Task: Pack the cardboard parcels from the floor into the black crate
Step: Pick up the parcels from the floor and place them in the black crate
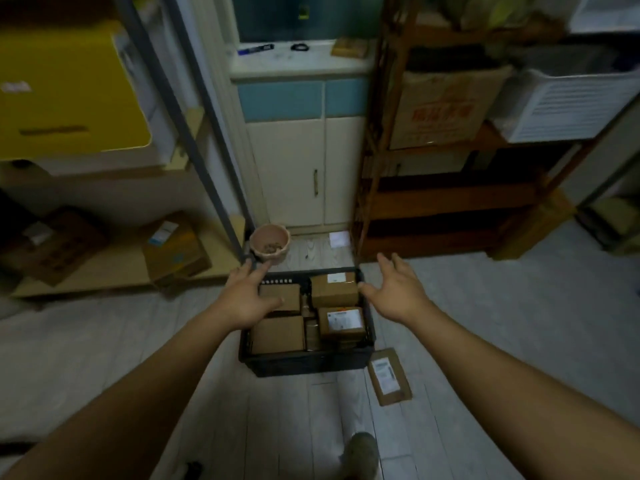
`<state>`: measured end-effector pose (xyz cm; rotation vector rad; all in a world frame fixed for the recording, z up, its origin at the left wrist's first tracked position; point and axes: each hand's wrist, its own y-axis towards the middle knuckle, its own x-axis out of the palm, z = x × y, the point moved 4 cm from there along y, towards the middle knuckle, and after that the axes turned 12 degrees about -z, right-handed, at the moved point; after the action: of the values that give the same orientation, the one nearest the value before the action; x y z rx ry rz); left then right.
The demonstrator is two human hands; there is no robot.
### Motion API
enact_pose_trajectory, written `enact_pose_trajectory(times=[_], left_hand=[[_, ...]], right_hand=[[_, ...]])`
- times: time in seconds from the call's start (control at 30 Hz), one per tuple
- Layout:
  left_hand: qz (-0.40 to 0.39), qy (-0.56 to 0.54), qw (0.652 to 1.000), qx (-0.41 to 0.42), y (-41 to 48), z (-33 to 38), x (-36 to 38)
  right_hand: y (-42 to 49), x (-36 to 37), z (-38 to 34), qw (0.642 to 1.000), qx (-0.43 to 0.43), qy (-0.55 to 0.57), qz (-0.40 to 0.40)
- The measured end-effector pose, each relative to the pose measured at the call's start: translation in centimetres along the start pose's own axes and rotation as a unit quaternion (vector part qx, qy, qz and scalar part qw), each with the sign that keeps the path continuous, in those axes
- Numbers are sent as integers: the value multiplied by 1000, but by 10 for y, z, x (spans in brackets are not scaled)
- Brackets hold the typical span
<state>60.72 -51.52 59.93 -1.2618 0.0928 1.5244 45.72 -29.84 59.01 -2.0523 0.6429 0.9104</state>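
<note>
A black crate (304,362) stands on the pale floor in the middle of the head view, with several cardboard parcels (334,291) packed inside it. One flat cardboard parcel (389,377) with a white label lies on the floor just right of the crate's near corner. My left hand (247,297) hovers over the crate's left side with fingers spread, holding nothing. Over the crate's right rim, my right hand (398,292) is also spread and empty.
A pink bowl (269,242) sits on the floor behind the crate, before a white cabinet (304,174). A shelf with cardboard boxes (176,251) stands at the left, a wooden rack (450,202) at the right. My foot (362,455) is near the bottom edge.
</note>
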Motion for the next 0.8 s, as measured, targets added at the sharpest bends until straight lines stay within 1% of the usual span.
enact_pose_trajectory(times=[0.1,0.3,0.43,0.57,0.7,0.8], left_hand=[[-27,8,997,66,-14,40,10],[-67,51,985,149,-45,129,45],[-81,52,979,177,-62,189,67],[-93,48,974,199,-64,259,99],[-108,45,975,191,-53,330,149],[-120,36,977,172,-44,367,185]], right_hand=[[-53,-18,29,999,37,6,37],[-133,-47,90,993,88,9,84],[-161,-66,134,989,110,16,99],[-183,-92,198,988,117,19,100],[-204,-124,277,989,123,16,84],[-209,-142,325,990,127,0,60]])
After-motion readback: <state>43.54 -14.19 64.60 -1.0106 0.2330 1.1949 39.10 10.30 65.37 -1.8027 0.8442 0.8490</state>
